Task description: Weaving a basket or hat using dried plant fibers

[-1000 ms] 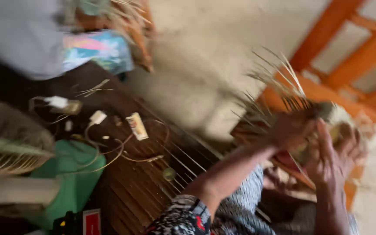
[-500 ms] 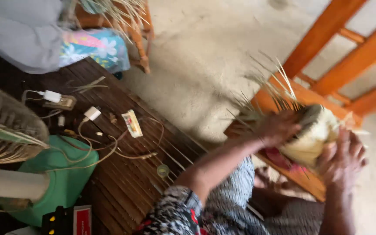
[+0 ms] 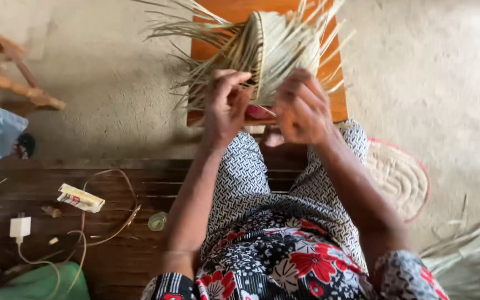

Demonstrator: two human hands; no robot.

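Note:
A half-woven basket [image 3: 278,47] of pale straw strips rests on an orange wooden stool [image 3: 337,94] in front of my knees, loose strands fanning out from it. My left hand [image 3: 224,103] pinches strands at the basket's left rim. My right hand [image 3: 302,105] grips strands at its lower right edge. Both forearms reach forward over my patterned skirt [image 3: 262,189].
A dark slatted wooden bench [image 3: 112,239] lies at left with a white charger plug [image 3: 20,226], cables, a small packet [image 3: 80,198] and a green object [image 3: 40,282]. A woven mat [image 3: 398,175] lies at right, loose straw [image 3: 468,250] at lower right, orange wooden frame [image 3: 12,78] upper left.
The view has swung so the basket and stool now sit straight ahead at top centre. Both hands have closed in on the basket's lower edge.

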